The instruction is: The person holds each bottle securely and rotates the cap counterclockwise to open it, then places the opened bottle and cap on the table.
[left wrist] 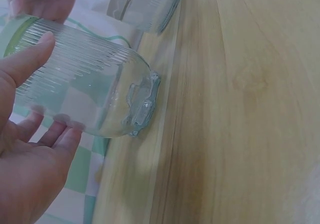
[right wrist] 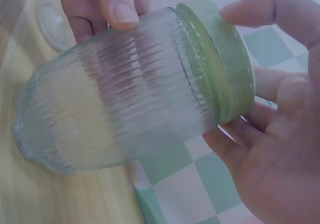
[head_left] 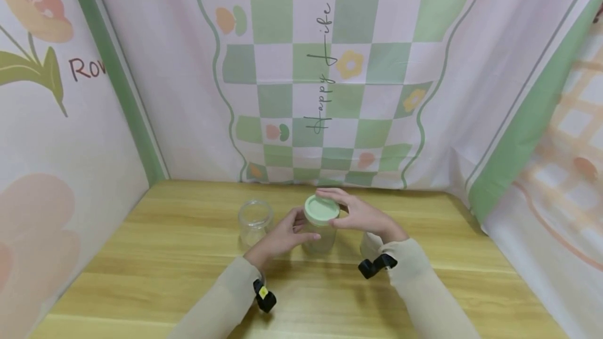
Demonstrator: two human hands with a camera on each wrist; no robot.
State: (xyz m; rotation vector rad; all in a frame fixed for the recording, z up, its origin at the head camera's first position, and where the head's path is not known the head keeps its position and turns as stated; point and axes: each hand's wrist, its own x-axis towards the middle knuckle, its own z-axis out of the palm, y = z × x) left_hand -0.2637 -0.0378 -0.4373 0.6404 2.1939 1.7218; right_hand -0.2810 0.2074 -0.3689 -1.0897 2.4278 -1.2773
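A ribbed clear glass jar (head_left: 321,242) with a pale green lid (head_left: 321,209) is between both hands, near the middle of the table. My left hand (head_left: 286,234) holds the jar's body, thumb on the near side and fingers round the far side. The right hand (head_left: 360,217) grips the lid by its rim, thumb and fingers on opposite sides, as the right wrist view shows on the green lid (right wrist: 227,59). The lid sits on the jar's mouth. In the left wrist view the jar's knobbly base (left wrist: 144,107) is near the wood; contact cannot be told.
An open glass jar (head_left: 254,218) without a lid stands left of the held one, partly behind the left hand. Another glass piece (head_left: 370,245) is mostly hidden by the right wrist. The wooden table (head_left: 198,234) ends at a checked curtain (head_left: 311,93) behind.
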